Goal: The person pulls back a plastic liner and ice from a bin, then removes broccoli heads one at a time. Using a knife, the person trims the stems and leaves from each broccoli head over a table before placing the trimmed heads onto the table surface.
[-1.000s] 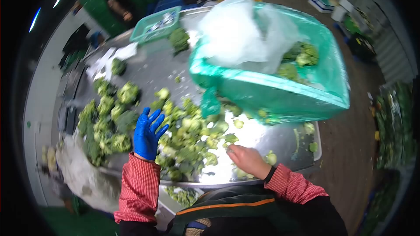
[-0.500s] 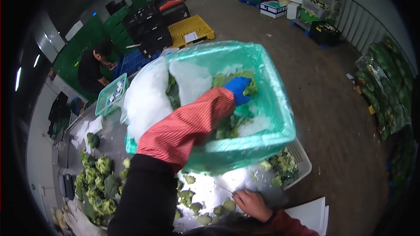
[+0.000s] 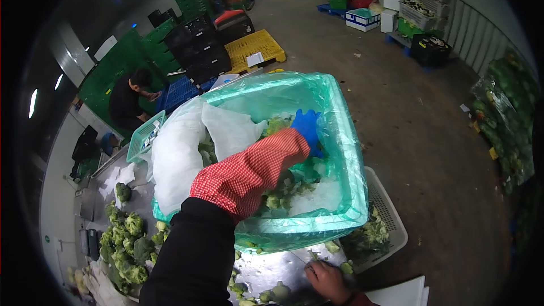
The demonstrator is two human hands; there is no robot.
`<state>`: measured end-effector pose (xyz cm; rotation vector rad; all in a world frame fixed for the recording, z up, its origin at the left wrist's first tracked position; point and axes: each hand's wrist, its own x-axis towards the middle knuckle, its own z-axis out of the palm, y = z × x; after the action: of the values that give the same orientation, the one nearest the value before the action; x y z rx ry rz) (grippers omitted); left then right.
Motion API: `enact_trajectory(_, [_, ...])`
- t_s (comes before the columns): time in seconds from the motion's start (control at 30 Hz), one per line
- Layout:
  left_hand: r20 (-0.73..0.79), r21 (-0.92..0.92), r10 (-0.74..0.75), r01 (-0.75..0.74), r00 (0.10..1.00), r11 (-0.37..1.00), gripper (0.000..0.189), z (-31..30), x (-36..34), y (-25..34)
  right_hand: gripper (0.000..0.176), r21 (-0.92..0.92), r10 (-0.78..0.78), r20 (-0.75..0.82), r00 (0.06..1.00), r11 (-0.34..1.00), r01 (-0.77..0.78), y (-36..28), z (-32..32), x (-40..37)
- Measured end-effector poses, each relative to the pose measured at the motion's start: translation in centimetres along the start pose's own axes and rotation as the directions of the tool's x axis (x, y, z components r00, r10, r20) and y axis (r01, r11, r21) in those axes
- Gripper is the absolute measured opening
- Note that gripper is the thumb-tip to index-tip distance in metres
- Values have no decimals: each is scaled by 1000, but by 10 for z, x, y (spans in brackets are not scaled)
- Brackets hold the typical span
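Observation:
My left hand (image 3: 306, 131), in a blue glove below a red checked sleeve cover, reaches into a crate lined with green plastic (image 3: 306, 224). Its fingers look spread, with nothing visible in them, though the lower ones are partly hidden. Pale green broccoli (image 3: 277, 125) lies beside the glove, and crushed ice (image 3: 317, 197) and more florets are nearer me. White padded sheeting (image 3: 180, 156) is folded over the crate's left side. Below the crate, my bare right hand (image 3: 328, 281) is closed on a knife, whose thin blade points up-left over the metal table (image 3: 272, 269).
Broccoli heads (image 3: 127, 238) are piled on the table at left. A white basket of trimmings (image 3: 391, 232) stands right of the crate. Another person (image 3: 129, 99) bends near a green basket (image 3: 144, 136). Bagged vegetables (image 3: 501, 119) are stacked at far right, a yellow pallet (image 3: 255, 51) behind.
My left glove has come off the pale green broccoli it was touching, its fingers now more spread. The view has shifted, so the crate sits lower; my right hand keeps the knife.

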<state>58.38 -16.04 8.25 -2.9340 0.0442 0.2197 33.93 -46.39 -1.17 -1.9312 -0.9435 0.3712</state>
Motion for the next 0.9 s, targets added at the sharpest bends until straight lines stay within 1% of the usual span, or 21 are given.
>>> enact_trajectory(0.03, [-11, 38, -14, 14, 1000, 999, 105, 2, -6, -2, 11, 6, 13, 7, 1000, 1000, -13, -2, -1, -1])
enact_trajectory(0.1, [26, -279, -137, 138, 990, 950, 109, -3, -13, -5, 11, 13, 14, 42, 999, 1000, -14, -6, -5, 0])
enact_trajectory(0.13, [56, -430, -197, 202, 979, 880, 111, -5, -17, -5, 12, 12, 7, 36, 999, 1000, -7, -6, -3, -3])
enact_trajectory(0.23, [178, -61, -213, 227, 961, 972, 113, -4, -9, 8, 12, -44, -27, 62, 998, 999, 30, -2, 3, -11])
enact_trajectory(0.27, [0, -47, -295, 295, 955, 954, 113, 27, 10, 12, 12, -44, -46, 32, 998, 998, 47, -3, 3, -13])
enact_trajectory(0.3, [-179, -45, -363, 361, 914, 932, 112, 83, 35, 11, 13, -46, -63, -1, 998, 997, 63, -4, 3, -15])
enact_trajectory(0.33, [-200, -81, -386, 378, 900, 922, 112, 91, 37, 9, 13, -48, -76, -38, 996, 996, 74, -5, 3, -19])
enact_trajectory(0.37, [-221, -117, -410, 393, 885, 912, 112, 99, 38, 7, 13, -16, -33, -17, 999, 999, 33, -5, 3, -24])
enact_trajectory(0.4, [-91, -188, -392, 371, 915, 909, 111, 72, 25, 6, 13, 12, 9, 5, 1000, 1000, -9, -5, 0, -29])
enact_trajectory(0.43, [-26, -241, -364, 347, 931, 906, 110, 48, 10, 4, 14, 41, 47, 22, 999, 998, -48, -4, -2, -32])
enact_trajectory(0.47, [40, -296, -333, 330, 942, 897, 108, 24, -4, 1, 14, 43, 34, 21, 999, 998, -35, -4, -3, -35])
enact_trajectory(0.53, [61, -377, -289, 290, 955, 879, 104, -8, -40, -4, 14, 47, 13, 31, 999, 999, -15, -4, -8, -44])
enact_trajectory(0.6, [-78, -574, -362, 255, 929, 778, 93, -36, -64, -19, 16, 3, -59, 37, 998, 998, 59, 5, -6, -48])
enact_trajectory(0.63, [-131, -667, -400, 219, 907, 713, 89, -46, -74, -27, 16, -19, -82, 44, 996, 996, 83, 2, -5, -52])
enact_trajectory(0.67, [-55, -871, -428, 166, 902, 462, 90, -55, -88, -40, 18, -170, 106, 47, 993, 981, -96, -3, 1, -53])
enact_trajectory(0.7, [29, -981, -425, 107, 905, 161, 92, -61, -102, -55, 17, -184, 133, 53, 990, 976, -121, -11, 1, -54])
enact_trajectory(0.73, [-96, -953, -337, 11, 937, 302, 81, -48, -107, -65, 17, -197, 166, 60, 984, 969, -151, -19, 2, -60])
enact_trajectory(0.77, [-86, -992, -271, -56, 959, 116, 74, -47, -135, -71, 18, -209, 195, 67, 979, 962, -177, -27, 3, -60])
enact_trajectory(0.8, [-76, -992, -204, -94, 976, -82, 66, -48, -163, -77, 19, -105, 212, 12, 977, 972, -209, -34, 7, -48])
enact_trajectory(0.83, [37, -823, -120, -38, 992, -567, 61, -75, -218, -78, 20, -2, 226, -41, 973, 974, -226, -36, 13, -33])
enact_trajectory(0.9, [-23, -724, -95, -82, 995, -685, 52, -89, -291, -58, 22, 81, 78, -124, 989, 994, -68, -27, 30, -24])
